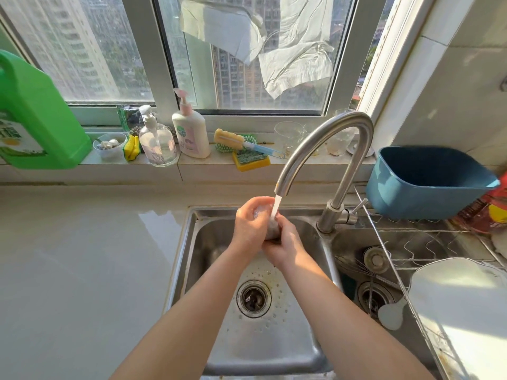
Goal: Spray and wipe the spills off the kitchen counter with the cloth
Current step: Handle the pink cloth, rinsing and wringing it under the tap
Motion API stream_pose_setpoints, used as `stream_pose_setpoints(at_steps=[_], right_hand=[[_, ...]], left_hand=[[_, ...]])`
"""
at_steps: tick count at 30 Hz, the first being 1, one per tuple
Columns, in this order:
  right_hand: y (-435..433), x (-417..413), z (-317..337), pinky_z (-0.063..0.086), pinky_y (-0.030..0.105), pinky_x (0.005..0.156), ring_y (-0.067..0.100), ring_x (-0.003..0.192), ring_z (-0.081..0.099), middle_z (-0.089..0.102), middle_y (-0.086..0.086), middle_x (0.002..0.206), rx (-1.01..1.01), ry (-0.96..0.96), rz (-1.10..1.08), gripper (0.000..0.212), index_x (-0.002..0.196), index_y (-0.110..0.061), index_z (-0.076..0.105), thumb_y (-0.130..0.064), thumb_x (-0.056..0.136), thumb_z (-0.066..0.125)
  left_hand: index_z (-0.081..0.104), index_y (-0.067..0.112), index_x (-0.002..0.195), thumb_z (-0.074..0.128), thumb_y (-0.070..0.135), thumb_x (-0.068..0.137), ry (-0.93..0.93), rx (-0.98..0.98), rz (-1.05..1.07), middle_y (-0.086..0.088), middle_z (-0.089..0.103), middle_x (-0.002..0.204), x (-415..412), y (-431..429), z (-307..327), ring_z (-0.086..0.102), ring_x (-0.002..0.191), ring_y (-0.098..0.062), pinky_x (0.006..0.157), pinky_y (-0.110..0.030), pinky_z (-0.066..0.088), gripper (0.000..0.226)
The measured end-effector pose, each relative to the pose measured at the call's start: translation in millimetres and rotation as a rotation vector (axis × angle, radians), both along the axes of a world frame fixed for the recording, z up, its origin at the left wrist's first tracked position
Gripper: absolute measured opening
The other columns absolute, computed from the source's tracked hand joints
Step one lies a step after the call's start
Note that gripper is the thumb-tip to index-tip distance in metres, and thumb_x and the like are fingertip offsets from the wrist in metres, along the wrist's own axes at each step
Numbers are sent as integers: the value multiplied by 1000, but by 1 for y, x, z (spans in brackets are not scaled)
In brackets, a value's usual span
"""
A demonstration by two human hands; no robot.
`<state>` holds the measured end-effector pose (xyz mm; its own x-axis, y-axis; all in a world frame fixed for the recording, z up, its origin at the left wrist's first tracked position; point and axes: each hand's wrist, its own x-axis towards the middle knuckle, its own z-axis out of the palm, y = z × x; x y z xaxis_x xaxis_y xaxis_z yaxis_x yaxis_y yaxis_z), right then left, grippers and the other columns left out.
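Observation:
Both my hands meet over the left basin of the steel sink point(192, 242). My left hand point(251, 223) and my right hand point(285, 244) are closed around a bunched, wet grey cloth point(271, 231). Only a small part of the cloth shows between the fingers. Water runs from the curved steel faucet point(323, 141) onto the cloth. The pale kitchen counter point(82, 256) stretches to the left of the sink. No spray bottle with a trigger is in view.
A big green jug point(35, 116), two pump bottles point(157, 141) point(192, 133), sponges point(251, 159) and glasses stand on the window ledge. A blue tub point(428, 182) sits on a wire rack point(411, 242) over the right basin, with a white plate point(461, 297) beside it.

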<state>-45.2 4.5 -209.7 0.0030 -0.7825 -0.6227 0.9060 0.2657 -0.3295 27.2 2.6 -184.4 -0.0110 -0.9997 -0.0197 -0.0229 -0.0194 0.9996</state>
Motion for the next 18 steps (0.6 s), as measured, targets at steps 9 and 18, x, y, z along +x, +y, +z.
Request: stream_pose_setpoints(at_steps=[9,18], right_hand=[[-3,16,7,55,38,62,31,74,66,65,19,83,25,221,-43,37,102,0,61,-11,72,78],[-4,12,-12,48,50,99,31,92,64,63,1,83,117,438,-179,25,68,-25,70,-48,78,66]], left_hand=[[59,21,101,72,11,88,341,340,214,-12,69,100,-9,16,-18,68,84,-20,79,-32,58,21],[53,8,133,49,-11,96,618,485,346,-14,64,102,-17,15,-4,70,79,-28,62,-34,61,42]])
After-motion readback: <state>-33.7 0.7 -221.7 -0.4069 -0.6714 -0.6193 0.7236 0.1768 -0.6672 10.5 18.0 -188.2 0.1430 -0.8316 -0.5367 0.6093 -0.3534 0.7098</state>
